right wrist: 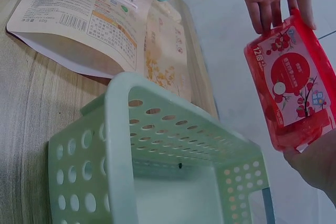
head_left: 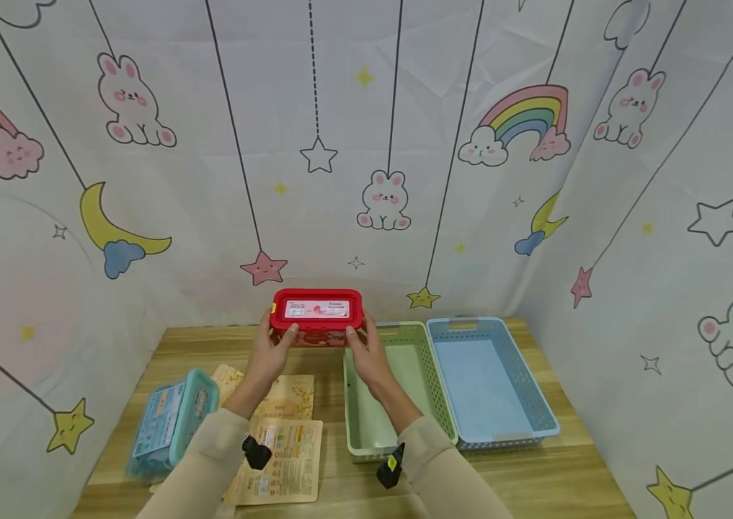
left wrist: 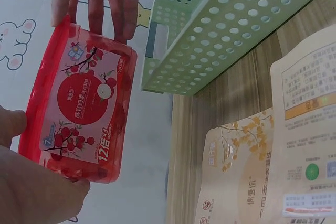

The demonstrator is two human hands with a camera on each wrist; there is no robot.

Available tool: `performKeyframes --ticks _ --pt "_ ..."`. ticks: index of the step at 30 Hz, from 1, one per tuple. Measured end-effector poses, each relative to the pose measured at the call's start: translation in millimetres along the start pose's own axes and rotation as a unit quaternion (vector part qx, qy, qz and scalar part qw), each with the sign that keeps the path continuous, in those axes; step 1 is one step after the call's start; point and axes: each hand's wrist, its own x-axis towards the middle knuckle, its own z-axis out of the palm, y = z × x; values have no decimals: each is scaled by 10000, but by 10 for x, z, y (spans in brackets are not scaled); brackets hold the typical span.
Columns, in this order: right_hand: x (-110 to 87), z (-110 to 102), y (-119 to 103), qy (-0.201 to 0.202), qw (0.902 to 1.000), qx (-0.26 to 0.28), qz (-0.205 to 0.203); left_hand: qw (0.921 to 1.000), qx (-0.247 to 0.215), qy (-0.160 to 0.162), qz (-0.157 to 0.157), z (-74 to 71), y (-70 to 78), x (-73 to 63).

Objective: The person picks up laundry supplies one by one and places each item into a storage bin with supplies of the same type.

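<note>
Both hands hold a red lidded box of laundry pods (head_left: 317, 317) above the far edge of the table. My left hand (head_left: 271, 355) grips its left end and my right hand (head_left: 368, 353) its right end, thumbs on the near side. In the left wrist view, the box's printed front (left wrist: 86, 106) shows cherries on a pink label, and the left hand (left wrist: 37, 187) is at the lower left. From the right wrist, the same box (right wrist: 291, 82) appears with its lid closed, the right hand (right wrist: 317, 163) at its lower end.
A green perforated basket (head_left: 353, 425) stands below and right of the box, beside a blue basket (head_left: 551, 425). Beige printed pouches (head_left: 288, 461) lie on the left of the wooden table (head_left: 567, 483), near a teal-lidded container (head_left: 174, 418). A patterned curtain (head_left: 353, 108) hangs behind.
</note>
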Motion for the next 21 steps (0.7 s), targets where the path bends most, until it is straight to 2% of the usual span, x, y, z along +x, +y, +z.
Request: performKeyframes --ticks 13,21 --pt "-47 -52 36 266 9996 -14 -39 9999 34 105 49 127 -12 -18" --pt "-80 -89 8 417 9991 17 87 9999 36 148 -44 188 8 -43"
